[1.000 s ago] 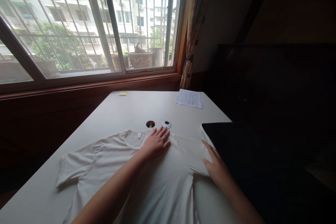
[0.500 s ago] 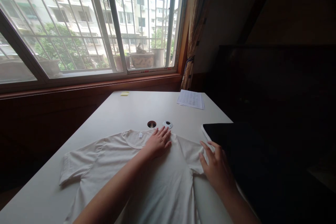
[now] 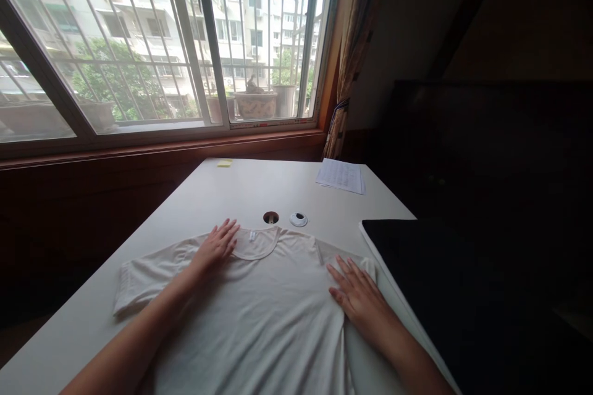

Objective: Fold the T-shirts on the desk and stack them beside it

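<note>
A white short-sleeved T-shirt (image 3: 259, 302) lies spread on the white table (image 3: 273, 188), its neckline toward the window and a small label inside the collar. My left hand (image 3: 217, 245) rests flat on the shoulder at the left of the collar, fingers stretched out. On the right sleeve lies my right hand (image 3: 356, 290), palm down with the fingers spread; it covers part of that sleeve. The left sleeve lies out to the side with some wrinkles. The shirt's lower part runs out of view at the bottom.
Beyond the collar are a round cable hole (image 3: 271, 218) and its loose white cover (image 3: 298, 220). Printed papers (image 3: 340, 176) and a yellow note (image 3: 225, 163) lie at the far end. A black surface (image 3: 417, 284) borders the table's right side. A barred window (image 3: 162, 43) stands behind.
My left hand has moved left across the collar, from its right side to the left shoulder. My right hand has shifted slightly left and now lies flat on the right sleeve.
</note>
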The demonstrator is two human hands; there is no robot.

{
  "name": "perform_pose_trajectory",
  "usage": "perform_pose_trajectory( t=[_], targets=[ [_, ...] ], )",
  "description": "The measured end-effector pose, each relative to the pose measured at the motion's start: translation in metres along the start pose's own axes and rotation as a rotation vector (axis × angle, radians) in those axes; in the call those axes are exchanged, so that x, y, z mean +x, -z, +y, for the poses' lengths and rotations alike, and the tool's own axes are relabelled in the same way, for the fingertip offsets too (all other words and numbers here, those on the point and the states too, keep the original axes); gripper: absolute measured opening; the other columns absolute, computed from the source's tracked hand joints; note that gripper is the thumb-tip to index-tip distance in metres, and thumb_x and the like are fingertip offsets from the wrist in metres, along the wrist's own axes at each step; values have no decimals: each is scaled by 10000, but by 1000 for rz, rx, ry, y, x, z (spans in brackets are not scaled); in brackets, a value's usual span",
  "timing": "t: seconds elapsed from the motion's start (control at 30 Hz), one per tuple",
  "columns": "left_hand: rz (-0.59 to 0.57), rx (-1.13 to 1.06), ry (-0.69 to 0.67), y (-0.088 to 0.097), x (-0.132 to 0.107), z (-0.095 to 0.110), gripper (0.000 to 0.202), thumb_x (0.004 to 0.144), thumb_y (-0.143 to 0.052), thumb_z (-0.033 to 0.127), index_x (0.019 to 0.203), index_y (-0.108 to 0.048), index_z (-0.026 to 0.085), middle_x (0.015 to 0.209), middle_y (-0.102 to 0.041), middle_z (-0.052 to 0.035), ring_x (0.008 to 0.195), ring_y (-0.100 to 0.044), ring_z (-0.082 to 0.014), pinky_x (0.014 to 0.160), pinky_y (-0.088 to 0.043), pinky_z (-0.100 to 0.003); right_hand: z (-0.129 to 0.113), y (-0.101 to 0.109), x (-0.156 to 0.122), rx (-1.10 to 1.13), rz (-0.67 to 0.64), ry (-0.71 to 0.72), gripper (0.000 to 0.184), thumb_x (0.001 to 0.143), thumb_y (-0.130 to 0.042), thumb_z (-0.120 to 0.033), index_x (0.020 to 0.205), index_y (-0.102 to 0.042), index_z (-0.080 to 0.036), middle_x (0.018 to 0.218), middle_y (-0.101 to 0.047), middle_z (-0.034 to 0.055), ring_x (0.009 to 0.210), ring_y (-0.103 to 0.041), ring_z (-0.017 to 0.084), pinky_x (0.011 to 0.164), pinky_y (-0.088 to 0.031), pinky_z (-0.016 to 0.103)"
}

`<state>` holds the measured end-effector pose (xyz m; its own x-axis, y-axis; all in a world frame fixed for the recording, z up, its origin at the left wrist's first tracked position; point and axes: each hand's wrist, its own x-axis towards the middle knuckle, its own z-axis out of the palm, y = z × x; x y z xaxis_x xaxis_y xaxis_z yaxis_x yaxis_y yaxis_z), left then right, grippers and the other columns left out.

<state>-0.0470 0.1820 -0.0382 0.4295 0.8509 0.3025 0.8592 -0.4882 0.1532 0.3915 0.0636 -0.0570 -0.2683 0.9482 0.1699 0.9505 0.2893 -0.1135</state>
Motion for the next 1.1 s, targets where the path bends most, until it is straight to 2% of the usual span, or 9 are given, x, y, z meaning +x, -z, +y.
perform_pose_trajectory(
  t=[0.1, 0.23, 0.33, 0.47, 0.57, 0.67, 0.77, 0.87, 1.1],
  targets=[
    [-81, 91, 100, 11, -30, -39, 514, 1057, -273, 381, 1510, -445, 208, 1598, -384, -76, 1508, -268, -251, 1216, -259, -513, 5, 6, -3, 14, -41, -40, 553, 1020, -382, -526, 1540, -394, -342, 1643, -297, 44, 1504, -281, 318, 1167, -331, 587],
    [-149, 164, 131, 16, -49, -56, 550, 1052, -282, 446, 1557, -364, 243, 1621, -328, -37, 1515, -248, -229, 1228, -239, -480, 0, 12, 0, -40, -29, -133, 535, 997, -412, -436, 1493, -493, -256, 1603, -374, 104, 1478, -328, 360, 1152, -329, 621],
    [-164, 209, 149, 14, -46, -53, 567, 1052, -273, 453, 1567, -340, 225, 1634, -292, -44, 1522, -226, -232, 1231, -222, -482, -23, 21, 13, -50, 21, -113, 522, 985, -391, -342, 1468, -523, -192, 1584, -405, 117, 1483, -328, 331, 1193, -284, 582],
    [-172, 228, 161, 18, -35, -40, 562, 1041, -297, 436, 1543, -387, 200, 1648, -264, -60, 1524, -220, -259, 1220, -238, -510, -74, 33, 47, 30, -32, 44, 580, 1014, -343, -367, 1549, -391, -146, 1647, -258, 91, 1521, -247, 269, 1232, -257, 459],
    [-85, 216, 98, 22, -30, -21, 526, 1022, -330, 351, 1499, -451, 166, 1611, -363, -85, 1498, -298, -244, 1228, -247, -458, -107, 30, 78, 80, -97, 102, 619, 1023, -337, -391, 1562, -344, -87, 1656, -211, 116, 1531, -211, 269, 1245, -224, 441],
    [-31, 191, 70, 19, -33, -4, 513, 1019, -336, 313, 1473, -479, 122, 1531, -485, -116, 1443, -396, -222, 1228, -263, -382, -122, 16, 101, 93, -119, 103, 631, 1025, -339, -404, 1553, -349, -59, 1651, -229, 144, 1530, -213, 273, 1251, -189, 441],
    [-54, 168, 131, 11, -37, -2, 553, 1025, -350, 387, 1500, -438, 117, 1562, -440, -125, 1460, -371, -247, 1227, -264, -418, -121, 3, 114, 113, -103, 92, 655, 1027, -333, -469, 1558, -351, -86, 1645, -266, 142, 1527, -226, 267, 1254, -166, 431],
    [-105, 147, 175, 6, -37, -10, 626, 1031, -337, 462, 1567, -313, 140, 1620, -335, -106, 1505, -281, -251, 1236, -224, -448, -111, -3, 120, 123, -80, 90, 677, 1017, -336, -534, 1563, -353, -134, 1653, -264, 115, 1527, -223, 258, 1257, -142, 420],
    [-181, 141, 176, 5, -13, -13, 627, 1040, -289, 501, 1592, -256, 205, 1655, -237, -69, 1537, -173, -237, 1241, -152, -468, -88, -6, 139, 101, -125, 76, 721, 1014, -271, -589, 1595, -267, -162, 1685, -163, 70, 1551, -120, 225, 1260, -74, 417]
  ],
)
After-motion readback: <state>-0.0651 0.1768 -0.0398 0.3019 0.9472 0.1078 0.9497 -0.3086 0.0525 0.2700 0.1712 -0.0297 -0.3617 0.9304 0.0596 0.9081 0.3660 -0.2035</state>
